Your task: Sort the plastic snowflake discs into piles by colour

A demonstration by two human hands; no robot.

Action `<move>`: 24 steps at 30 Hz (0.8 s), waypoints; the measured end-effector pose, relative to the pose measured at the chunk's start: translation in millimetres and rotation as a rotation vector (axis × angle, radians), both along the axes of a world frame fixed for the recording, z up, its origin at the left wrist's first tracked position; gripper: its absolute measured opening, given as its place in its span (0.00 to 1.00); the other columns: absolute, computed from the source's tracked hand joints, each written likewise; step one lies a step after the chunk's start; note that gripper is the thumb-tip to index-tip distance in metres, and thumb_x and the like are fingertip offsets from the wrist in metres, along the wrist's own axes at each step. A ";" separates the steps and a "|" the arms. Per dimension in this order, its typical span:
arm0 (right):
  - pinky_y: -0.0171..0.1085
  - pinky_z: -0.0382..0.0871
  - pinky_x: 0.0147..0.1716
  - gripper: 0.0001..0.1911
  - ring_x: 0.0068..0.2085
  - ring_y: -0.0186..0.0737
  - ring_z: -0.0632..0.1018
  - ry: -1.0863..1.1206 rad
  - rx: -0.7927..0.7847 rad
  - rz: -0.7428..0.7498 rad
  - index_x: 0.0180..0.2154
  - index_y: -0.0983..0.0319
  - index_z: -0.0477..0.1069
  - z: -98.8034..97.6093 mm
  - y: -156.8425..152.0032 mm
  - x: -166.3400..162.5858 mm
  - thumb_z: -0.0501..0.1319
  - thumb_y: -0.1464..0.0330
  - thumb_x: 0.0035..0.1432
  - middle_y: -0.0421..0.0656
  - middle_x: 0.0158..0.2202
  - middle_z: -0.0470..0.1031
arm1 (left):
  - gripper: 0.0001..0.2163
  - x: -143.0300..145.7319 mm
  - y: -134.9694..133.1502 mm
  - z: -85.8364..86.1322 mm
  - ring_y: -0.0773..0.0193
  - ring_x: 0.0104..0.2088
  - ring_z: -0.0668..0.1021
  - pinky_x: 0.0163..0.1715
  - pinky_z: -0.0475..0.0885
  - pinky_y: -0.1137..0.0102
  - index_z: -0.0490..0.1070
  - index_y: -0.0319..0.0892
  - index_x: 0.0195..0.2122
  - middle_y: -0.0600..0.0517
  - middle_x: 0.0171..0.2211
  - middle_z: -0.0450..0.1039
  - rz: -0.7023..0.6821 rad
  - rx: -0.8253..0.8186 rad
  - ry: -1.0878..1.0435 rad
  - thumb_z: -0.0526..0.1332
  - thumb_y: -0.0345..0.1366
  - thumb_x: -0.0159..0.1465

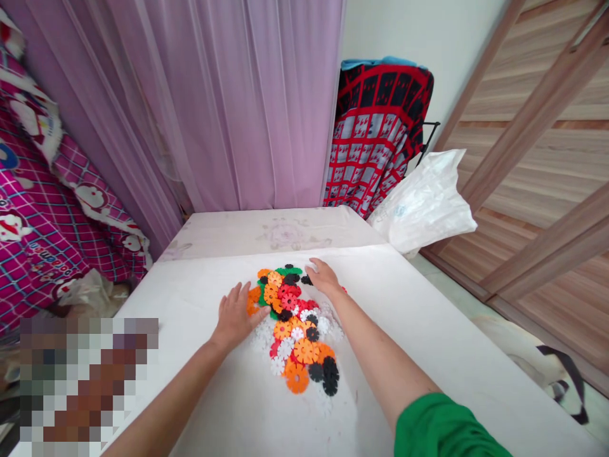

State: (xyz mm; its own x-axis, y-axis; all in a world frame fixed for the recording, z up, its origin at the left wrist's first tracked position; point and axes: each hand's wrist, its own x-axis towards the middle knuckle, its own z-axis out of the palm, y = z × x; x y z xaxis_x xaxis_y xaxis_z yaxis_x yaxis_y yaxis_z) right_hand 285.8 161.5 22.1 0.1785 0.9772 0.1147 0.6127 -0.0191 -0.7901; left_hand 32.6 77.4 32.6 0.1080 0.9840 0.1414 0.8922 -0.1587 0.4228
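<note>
A loose pile of notched plastic snowflake discs [289, 301] lies on the white-covered table [200, 393]. The discs are orange, red, green, black, white and clear, and several overlap. My left hand [236, 320] rests at the pile's left edge, palm down with fingers spread, its thumb reaching toward the orange and green discs. On the far right side of the pile is my right hand [323, 277], fingers apart, close to a black disc [305, 279]. Neither hand is closed on anything. Nearest to me lie an orange disc [297, 377] and some black discs [330, 376].
A white plastic bag [423, 206] stands at the table's far right corner. Behind it is a red-and-black patterned cloth [375, 127] over a frame. A purple curtain [247, 101] hangs behind the table, with wooden cabinet doors [533, 146] to the right and magenta bedding [61, 209] to the left.
</note>
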 end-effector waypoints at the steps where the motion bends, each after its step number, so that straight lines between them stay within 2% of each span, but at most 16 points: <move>1: 0.50 0.60 0.58 0.19 0.55 0.50 0.72 -0.022 -0.004 -0.008 0.47 0.60 0.74 -1.2 4.2 -6.4 0.60 0.61 0.54 0.50 0.52 0.75 | 0.39 -1.5 7.6 -4.3 0.39 0.65 0.59 0.62 0.52 0.46 0.55 0.37 0.64 0.35 0.64 0.57 0.014 -0.043 0.024 0.59 0.56 0.56; 3: 0.49 0.62 0.55 0.20 0.54 0.52 0.72 -0.102 -0.006 0.019 0.45 0.58 0.75 -0.5 9.2 -25.8 0.63 0.57 0.52 0.50 0.48 0.76 | 0.40 2.5 17.5 -9.6 0.44 0.65 0.59 0.62 0.54 0.51 0.52 0.40 0.65 0.38 0.64 0.58 -0.043 -0.051 0.035 0.61 0.54 0.55; 5: 0.46 0.66 0.51 0.20 0.51 0.52 0.74 -0.178 -0.033 0.116 0.42 0.56 0.76 5.0 10.8 -48.1 0.64 0.54 0.49 0.48 0.45 0.78 | 0.41 11.9 23.1 -7.8 0.47 0.64 0.62 0.61 0.57 0.55 0.49 0.42 0.66 0.40 0.64 0.59 -0.099 -0.083 0.023 0.62 0.49 0.54; 8: 0.42 0.68 0.44 0.13 0.44 0.49 0.76 -0.145 -0.159 0.336 0.36 0.56 0.77 18.6 9.8 -73.3 0.65 0.59 0.47 0.44 0.39 0.79 | 0.41 24.2 30.9 5.0 0.44 0.62 0.64 0.59 0.59 0.57 0.50 0.38 0.65 0.37 0.63 0.59 -0.099 -0.149 0.038 0.63 0.44 0.52; 11: 0.36 0.68 0.35 0.05 0.34 0.41 0.77 -0.061 -0.248 0.478 0.28 0.58 0.75 30.7 5.5 -82.7 0.63 0.65 0.48 0.39 0.30 0.78 | 0.39 26.4 37.4 18.9 0.46 0.58 0.69 0.55 0.63 0.60 0.51 0.38 0.65 0.38 0.57 0.67 -0.075 -0.189 0.041 0.62 0.38 0.53; 15: 0.32 0.65 0.28 0.06 0.27 0.34 0.73 0.038 -0.297 0.553 0.27 0.60 0.73 40.5 -9.4 -78.5 0.59 0.66 0.50 0.36 0.24 0.74 | 0.35 21.8 29.0 27.4 0.52 0.55 0.73 0.52 0.67 0.63 0.51 0.43 0.66 0.43 0.56 0.70 -0.018 -0.198 -0.118 0.59 0.34 0.56; 17: 0.31 0.65 0.28 0.06 0.28 0.33 0.72 0.099 -0.291 0.633 0.30 0.61 0.73 45.8 -21.8 -72.2 0.59 0.66 0.51 0.35 0.25 0.74 | 0.32 21.7 15.8 27.8 0.54 0.55 0.74 0.52 0.68 0.63 0.53 0.46 0.65 0.47 0.56 0.71 -0.019 -0.187 -0.192 0.58 0.33 0.58; 20: 0.32 0.67 0.33 0.09 0.33 0.35 0.74 0.053 -0.233 0.729 0.34 0.62 0.74 54.6 -48.7 -57.6 0.59 0.67 0.51 0.38 0.31 0.76 | 0.28 24.0 -9.5 24.5 0.58 0.55 0.73 0.54 0.68 0.63 0.58 0.48 0.62 0.50 0.56 0.71 -0.125 -0.115 -0.238 0.57 0.31 0.59; 22: 0.35 0.68 0.39 0.12 0.38 0.38 0.76 -0.027 -0.176 0.691 0.39 0.61 0.75 57.9 -74.5 -43.8 0.59 0.68 0.52 0.40 0.37 0.78 | 0.28 23.3 -27.4 20.2 0.58 0.56 0.73 0.56 0.67 0.62 0.61 0.47 0.61 0.49 0.57 0.70 -0.228 -0.066 -0.212 0.57 0.29 0.58; 24: 0.38 0.67 0.46 0.18 0.45 0.40 0.76 -0.067 -0.115 0.590 0.46 0.58 0.74 55.9 -107.1 -27.3 0.57 0.69 0.53 0.42 0.45 0.77 | 0.26 18.3 -45.4 14.5 0.56 0.58 0.70 0.58 0.65 0.60 0.63 0.47 0.59 0.47 0.60 0.66 -0.334 -0.014 -0.147 0.59 0.31 0.58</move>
State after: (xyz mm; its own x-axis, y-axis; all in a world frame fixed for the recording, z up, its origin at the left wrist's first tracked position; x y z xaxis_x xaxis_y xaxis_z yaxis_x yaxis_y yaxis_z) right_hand 258.5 54.4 78.0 -0.4019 0.9157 -0.0058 0.5944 0.2561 -0.7623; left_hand 50.9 32.0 47.0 0.4032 0.8998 0.1665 0.7216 -0.4246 0.5468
